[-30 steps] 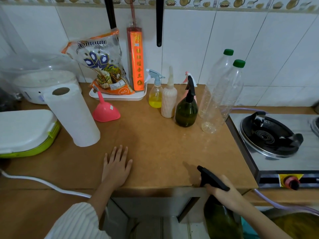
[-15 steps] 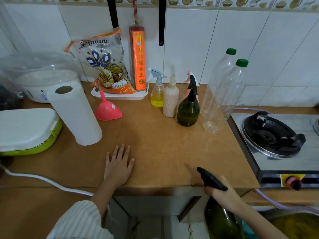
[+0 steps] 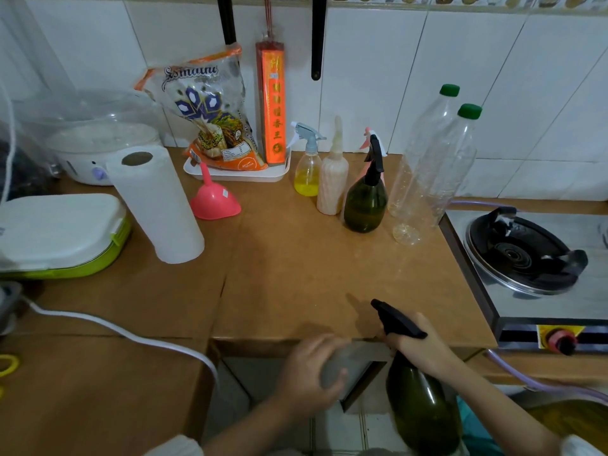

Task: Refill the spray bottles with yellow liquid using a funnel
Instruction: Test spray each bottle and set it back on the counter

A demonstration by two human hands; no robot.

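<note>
right hand (image 3: 424, 348) grips dark green spray bottle (image 3: 422, 409) at neck, below counter (image 3: 296, 274) edge; left hand (image 3: 309, 376) blurred, grip unclear

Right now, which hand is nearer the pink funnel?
Left. The left hand is at the counter's front edge, below and a little right of the pink funnel. The right hand grips the dark green spray bottle farther right.

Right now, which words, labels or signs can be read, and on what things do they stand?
"Ismaini", roughly: brand on the bag; letters blurred.
Chinese characters down the orange box: too blurred to read.
White label on the bag: too small.
Funnel sticker: too small.
</note>
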